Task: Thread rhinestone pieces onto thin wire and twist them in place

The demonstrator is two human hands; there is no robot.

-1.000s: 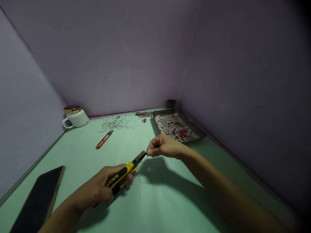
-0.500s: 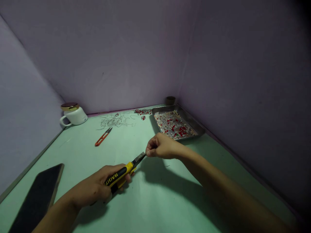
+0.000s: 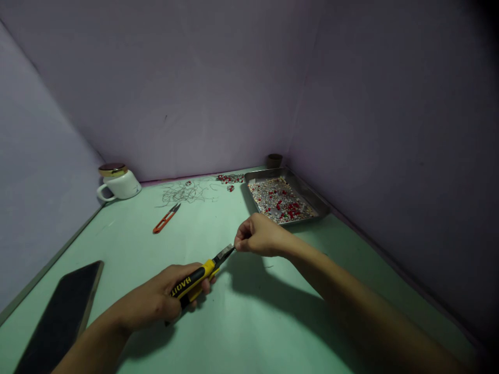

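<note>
My left hand point(image 3: 156, 298) is wrapped round the yellow and black handles of a pair of pliers point(image 3: 200, 275). The plier jaws point up and right and meet the fingertips of my right hand point(image 3: 259, 235). My right hand is closed in a pinch on something small and thin at the jaw tips, too small to name. Both hands hover just above the green table point(image 3: 249, 322), near its middle.
A metal tray point(image 3: 312, 200) of small red, white and green beads sits at the back right. Orange thread snips point(image 3: 166, 219), a tangle of thin wire point(image 3: 185, 192), loose red beads point(image 3: 230, 179) and a lidded white mug point(image 3: 117, 183) lie further back. A dark phone point(image 3: 60, 317) lies front left.
The hands and pliers have barely moved; the plier tips stay at my right fingertips. The view has shifted slightly.
</note>
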